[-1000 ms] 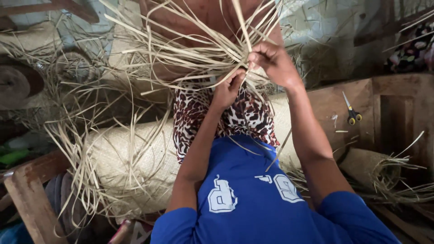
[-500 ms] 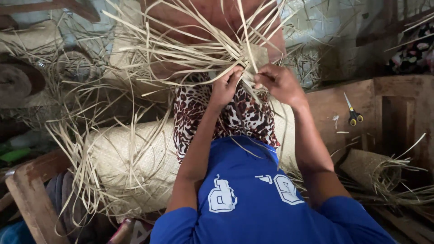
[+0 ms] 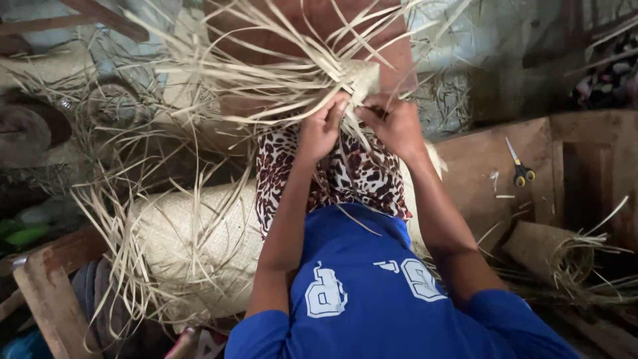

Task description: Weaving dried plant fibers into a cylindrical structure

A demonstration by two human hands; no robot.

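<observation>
L hand (image 3: pixel 320 129) & R hand (image 3: pixel 393 123) sit close together, nearly touching, both up at the weave (image 3: pixel 362 78), a small plaited patch of pale straw. L fingers curled tight, pinching strips (image 3: pixel 266 86) at the patch's lower edge; R fingers bent in too, gripping strips just beside L thumb. Exactly which strips each has hold of: can't tell, too tangled.

Loose strips fan out from the hands, mostly to the left of L hand and upward beyond both; a few hang down between the wrists. Beyond the hands, behind the fan, a reddish-brown block (image 3: pixel 312 26). Just under the wrists, spotted cloth (image 3: pixel 345 176) over the lap; nearer the body, blue shirt (image 3: pixel 372 286) w/ white print.

Below-left of L forearm: big rolled mat (image 3: pixel 199 246), loose ends trailing over it. Right of R forearm: wooden board (image 3: pixel 478 173), w/ yellow-handled scissors (image 3: pixel 520 169) well apart from R hand. Farther right & lower, a smaller mat roll (image 3: pixel 541 249) w/ frayed ends. Far lower left, a wooden frame (image 3: pixel 46 279).
</observation>
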